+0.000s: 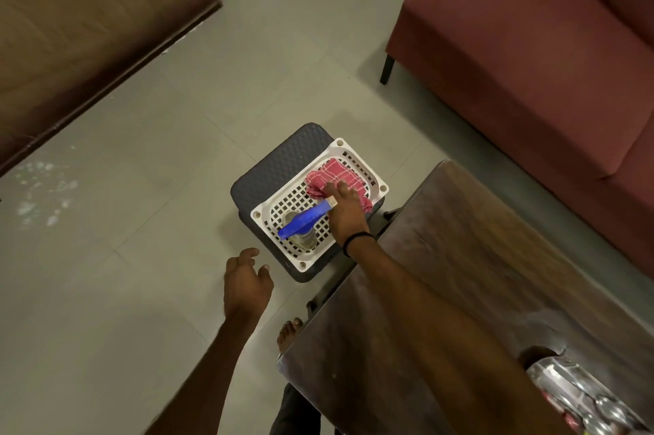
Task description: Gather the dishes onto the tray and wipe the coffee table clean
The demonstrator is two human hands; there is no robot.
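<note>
A: Cloth (339,177), the red checked one, lies bunched in the white basket (357,154), right under the right hand (345,211). The fingers are curled down onto it, pinching a fold, so I would call that hand closed on the cloth.

B: And the other hand?

A: The left hand (246,284) hangs loose and released over the floor, nearer the body than the basket and holding nothing.

B: What could go wrong?

A: The spray bottle (302,224) with the blue head stands in the same basket, touching the right hand's wrist side. Lift the cloth carelessly and the forearm may knock the bottle over. The basket also sits only partly on the dark stool (279,165), overhanging one edge, so a hard tug might tip it off.

B: How does the cloth look?

A: Soft, crumpled, thin white lines across the red. Whether it is damp I cannot tell.

B: The table?

A: The coffee table (460,257) lies beneath the right forearm. The steel tray (545,374) with dishes sits at its near corner, beside the elbow, so gathering looks done and wiping is left.
</note>
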